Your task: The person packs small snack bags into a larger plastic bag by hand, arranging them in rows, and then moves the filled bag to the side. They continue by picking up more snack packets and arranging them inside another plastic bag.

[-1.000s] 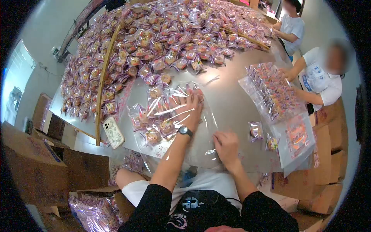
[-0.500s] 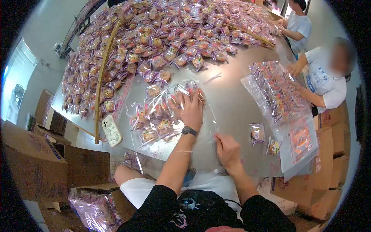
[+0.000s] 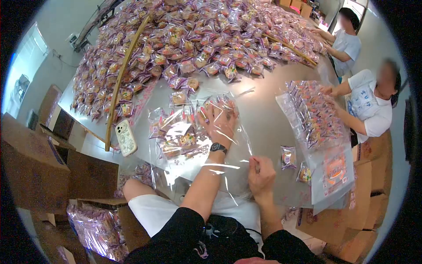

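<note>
Plastic bag [image 3: 193, 163]: flimsy, slippery; likely best gripped at its rim.
Left hand [image 3: 218, 125]: spread over packets [image 3: 178, 138].
Right hand [image 3: 260, 174]: pinching rim.

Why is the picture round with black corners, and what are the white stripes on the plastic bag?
Head view: a fisheye lens bends the table and leaves dark corners; the white streaks are glare on the clear bag over the left hand.

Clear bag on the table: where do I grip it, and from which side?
Pinch the top film at the open mouth, from the near table edge. The clear bag lies flat, mouth toward the person; packets weigh down its far end, the left hand reaches inside, and the right hand pinches that rim.
</note>
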Demonstrator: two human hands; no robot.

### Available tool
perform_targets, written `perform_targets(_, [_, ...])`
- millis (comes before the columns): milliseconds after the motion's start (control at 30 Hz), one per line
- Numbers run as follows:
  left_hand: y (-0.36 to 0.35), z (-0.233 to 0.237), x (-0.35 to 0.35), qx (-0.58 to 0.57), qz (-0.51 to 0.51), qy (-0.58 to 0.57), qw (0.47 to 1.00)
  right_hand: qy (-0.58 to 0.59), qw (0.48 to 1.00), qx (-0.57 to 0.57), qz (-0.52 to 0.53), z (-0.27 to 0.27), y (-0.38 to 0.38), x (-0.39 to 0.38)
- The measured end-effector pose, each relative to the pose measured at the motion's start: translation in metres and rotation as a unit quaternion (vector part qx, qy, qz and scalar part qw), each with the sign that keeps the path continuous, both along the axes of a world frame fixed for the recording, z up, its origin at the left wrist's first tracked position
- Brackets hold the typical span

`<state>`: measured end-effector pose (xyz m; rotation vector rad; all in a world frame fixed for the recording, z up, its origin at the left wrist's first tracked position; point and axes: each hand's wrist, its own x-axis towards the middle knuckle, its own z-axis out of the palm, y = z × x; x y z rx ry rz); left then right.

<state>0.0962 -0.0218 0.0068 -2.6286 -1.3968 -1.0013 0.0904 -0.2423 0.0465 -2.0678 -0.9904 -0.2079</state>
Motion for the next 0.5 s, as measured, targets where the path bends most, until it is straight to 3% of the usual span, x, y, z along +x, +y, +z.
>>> perform_targets(67, [0.0,-0.008,-0.002,-0.061,-0.047,-0.026,0.997,-0.121,0.992,0.003,-0.021,0.019,0.002,-0.004])
perform_targets(100, [-0.002,-0.009,-0.002,-0.107,-0.073,-0.051,0.99,-0.064,0.997,0.044,0.008,0.029,-0.002,-0.005])
perform_targets(200, [-0.015,0.006,-0.021,0.002,-0.081,0.0,0.997,0.1,0.972,0.173,0.122,0.072,-0.022,-0.015])
perform_targets(233, [-0.02,0.012,-0.029,0.017,-0.09,0.023,0.996,0.154,0.948,0.216,0.176,0.099,-0.037,-0.026])
perform_targets(300, [-0.031,0.009,-0.043,0.007,-0.12,0.051,0.992,0.206,0.851,0.345,0.339,0.137,-0.052,-0.045])
perform_targets(367, [-0.041,0.009,-0.055,0.016,-0.157,0.049,0.986,0.147,0.733,0.421,0.513,0.179,-0.039,-0.052])
perform_targets(433, [-0.05,0.017,-0.07,-0.014,-0.196,0.045,0.98,0.101,0.682,0.458,0.561,0.196,-0.027,-0.071])
perform_targets(500, [-0.071,0.021,-0.093,-0.091,-0.23,-0.003,0.969,0.117,0.657,0.515,0.539,0.199,-0.018,-0.097])
